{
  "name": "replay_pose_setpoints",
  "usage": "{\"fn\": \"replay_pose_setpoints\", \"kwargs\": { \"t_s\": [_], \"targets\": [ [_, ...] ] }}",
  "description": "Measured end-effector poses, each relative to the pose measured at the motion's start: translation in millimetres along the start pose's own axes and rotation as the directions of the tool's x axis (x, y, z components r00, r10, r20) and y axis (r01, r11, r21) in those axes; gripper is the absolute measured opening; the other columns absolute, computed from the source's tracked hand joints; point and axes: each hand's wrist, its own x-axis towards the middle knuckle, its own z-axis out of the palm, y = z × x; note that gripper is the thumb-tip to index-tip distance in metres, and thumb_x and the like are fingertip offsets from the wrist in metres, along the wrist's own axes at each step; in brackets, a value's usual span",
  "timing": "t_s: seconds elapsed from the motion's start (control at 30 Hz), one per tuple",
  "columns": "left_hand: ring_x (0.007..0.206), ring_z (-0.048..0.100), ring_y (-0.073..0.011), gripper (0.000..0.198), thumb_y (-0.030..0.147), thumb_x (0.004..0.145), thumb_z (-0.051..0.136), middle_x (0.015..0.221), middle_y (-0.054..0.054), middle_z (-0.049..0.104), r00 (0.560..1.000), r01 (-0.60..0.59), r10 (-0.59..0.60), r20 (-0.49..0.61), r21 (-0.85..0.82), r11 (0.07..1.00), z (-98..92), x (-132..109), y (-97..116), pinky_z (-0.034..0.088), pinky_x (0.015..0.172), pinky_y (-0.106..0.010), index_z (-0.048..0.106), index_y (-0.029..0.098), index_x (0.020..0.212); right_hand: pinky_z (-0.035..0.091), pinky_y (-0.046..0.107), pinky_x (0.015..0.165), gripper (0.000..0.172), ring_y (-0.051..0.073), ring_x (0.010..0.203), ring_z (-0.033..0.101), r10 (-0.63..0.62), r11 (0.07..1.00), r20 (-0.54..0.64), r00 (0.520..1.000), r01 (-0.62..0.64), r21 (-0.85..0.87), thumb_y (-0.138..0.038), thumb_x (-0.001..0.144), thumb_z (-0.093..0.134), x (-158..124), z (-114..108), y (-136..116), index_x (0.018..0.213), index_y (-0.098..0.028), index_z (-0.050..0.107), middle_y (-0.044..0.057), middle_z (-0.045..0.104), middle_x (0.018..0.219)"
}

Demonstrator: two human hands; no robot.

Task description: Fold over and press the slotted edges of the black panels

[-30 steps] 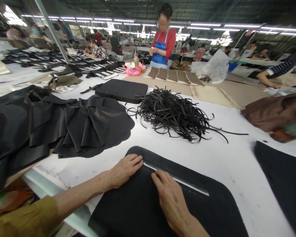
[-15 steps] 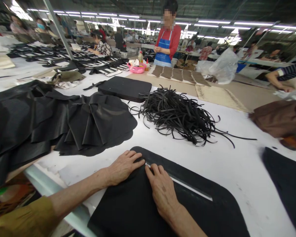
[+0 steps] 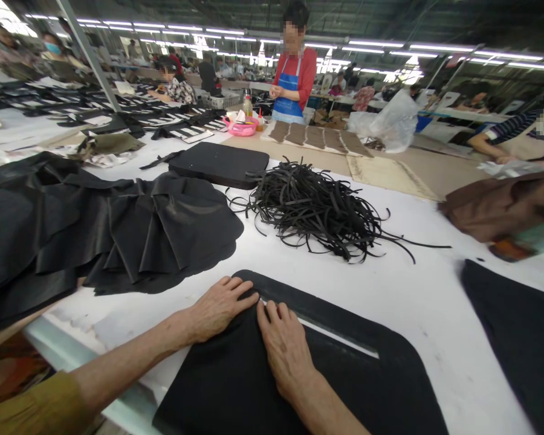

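A large black fabric panel (image 3: 353, 380) with rounded corners and a long narrow slit lies on the white table (image 3: 417, 296) in front of me. My left hand (image 3: 217, 307) rests flat on its left end, fingers stretched toward the slit. My right hand (image 3: 283, 347) lies palm down beside it, fingertips pressing the fabric at the slit's left end. Both hands hold nothing. The fingertips of the two hands almost touch.
A heap of black strips (image 3: 312, 208) lies beyond the panel. Folded black fabric (image 3: 118, 229) spreads at the left, a black pad (image 3: 217, 164) behind it. Another black piece (image 3: 521, 338) is at the right, brown material (image 3: 503, 205) above it. A person in a blue apron (image 3: 292, 72) stands at the far side.
My right hand has slid left along the slit until it lies close beside my left hand. The left hand has barely moved. The view shifted slightly.
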Motion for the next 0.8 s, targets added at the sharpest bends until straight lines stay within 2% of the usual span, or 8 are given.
{"fn": "replay_pose_setpoints", "kwargs": {
  "t_s": [0.23, 0.37, 0.43, 0.5, 0.57, 0.6, 0.7, 0.8],
  "targets": [
    [0.104, 0.047, -0.0225, 0.05, 0.003, 0.076, 0.041, 0.122, -0.008, 0.047, 0.996, 0.079, -0.082, -0.043, -0.081, 0.994, 4.6, 2.6, -1.7, 0.038, 0.086, -0.038, 0.05, 0.03, 0.118, 0.043, 0.041, 0.08, 0.052, 0.026, 0.096, 0.045, 0.085, 0.994, -0.014, 0.996, -0.083, 0.076, -0.009, 0.072, 0.054, -6.4, 4.6, -4.4, 0.123, -0.007, 0.043, 0.014, 0.051, 0.111],
    [0.101, 0.05, -0.0197, 0.046, 0.006, 0.074, 0.043, 0.117, -0.007, 0.049, 0.987, 0.135, -0.159, -0.038, -0.353, 0.926, 3.0, 8.3, -10.4, 0.043, 0.086, -0.036, 0.052, 0.025, 0.115, 0.043, 0.039, 0.079, 0.043, 0.024, 0.092, 0.046, 0.159, 0.981, 0.014, 0.987, -0.159, 0.11, -0.007, 0.072, 0.055, -14.3, 2.1, -0.7, 0.114, -0.009, 0.049, 0.014, 0.052, 0.106],
    [0.092, 0.054, -0.0176, 0.044, 0.009, 0.073, 0.045, 0.111, -0.006, 0.052, 0.967, 0.197, -0.253, -0.042, -0.512, 0.836, 1.9, 11.9, -14.0, 0.047, 0.082, -0.033, 0.051, 0.021, 0.115, 0.043, 0.039, 0.08, 0.041, 0.024, 0.093, 0.047, 0.166, 0.981, -0.006, 0.986, -0.164, 0.107, -0.005, 0.074, 0.051, -17.0, 0.7, -0.3, 0.115, -0.008, 0.049, 0.015, 0.052, 0.108],
    [0.086, 0.056, -0.0164, 0.039, 0.011, 0.074, 0.044, 0.104, -0.005, 0.055, 0.93, 0.259, -0.362, -0.066, -0.583, 0.77, -1.1, 15.1, -11.4, 0.049, 0.079, -0.032, 0.052, 0.018, 0.111, 0.043, 0.038, 0.08, 0.037, 0.024, 0.092, 0.048, 0.188, 0.972, -0.013, 0.982, -0.184, 0.144, -0.002, 0.074, 0.047, -17.2, -0.9, -0.1, 0.111, -0.009, 0.052, 0.014, 0.053, 0.105],
    [0.089, 0.056, -0.0173, 0.033, 0.01, 0.077, 0.04, 0.102, -0.006, 0.057, 0.908, 0.269, -0.401, -0.123, -0.563, 0.782, -6.0, 17.2, 0.6, 0.049, 0.082, -0.034, 0.055, 0.017, 0.106, 0.044, 0.036, 0.08, 0.036, 0.022, 0.092, 0.049, 0.211, 0.947, -0.019, 0.977, -0.2, 0.25, 0.001, 0.075, 0.042, -15.3, -3.1, 1.1, 0.105, -0.013, 0.055, 0.011, 0.055, 0.1],
    [0.094, 0.055, -0.0178, 0.033, 0.008, 0.079, 0.038, 0.103, -0.006, 0.058, 0.914, 0.244, -0.376, -0.151, -0.536, 0.808, -8.2, 17.8, 9.7, 0.047, 0.085, -0.035, 0.056, 0.018, 0.104, 0.044, 0.033, 0.081, 0.037, 0.021, 0.093, 0.05, 0.218, 0.923, -0.033, 0.975, -0.195, 0.332, 0.002, 0.075, 0.039, -14.1, -4.3, 2.2, 0.103, -0.015, 0.056, 0.009, 0.056, 0.099],
    [0.098, 0.053, -0.0159, 0.036, 0.006, 0.082, 0.035, 0.105, -0.006, 0.06, 0.976, 0.076, -0.164, -0.143, -0.483, 0.872, -7.9, 16.9, 40.4, 0.046, 0.088, -0.032, 0.054, 0.018, 0.109, 0.044, 0.026, 0.082, 0.038, 0.015, 0.092, 0.053, 0.267, 0.786, -0.101, 0.958, -0.156, 0.599, 0.003, 0.078, 0.032, -13.9, -7.9, 8.1, 0.099, -0.018, 0.057, 0.005, 0.056, 0.099],
    [0.108, 0.051, -0.0174, 0.04, 0.005, 0.081, 0.036, 0.117, -0.01, 0.057, 0.991, 0.004, -0.052, -0.121, -0.366, 0.931, 4.1, 11.6, 58.5, 0.044, 0.094, -0.035, 0.047, 0.014, 0.119, 0.046, 0.023, 0.076, 0.034, 0.013, 0.082, 0.055, 0.347, 0.706, -0.123, 0.93, -0.172, 0.687, 0.001, 0.081, 0.03, -24.0, -8.4, 16.7, 0.089, -0.018, 0.057, 0.004, 0.055, 0.095]
  ]
}}
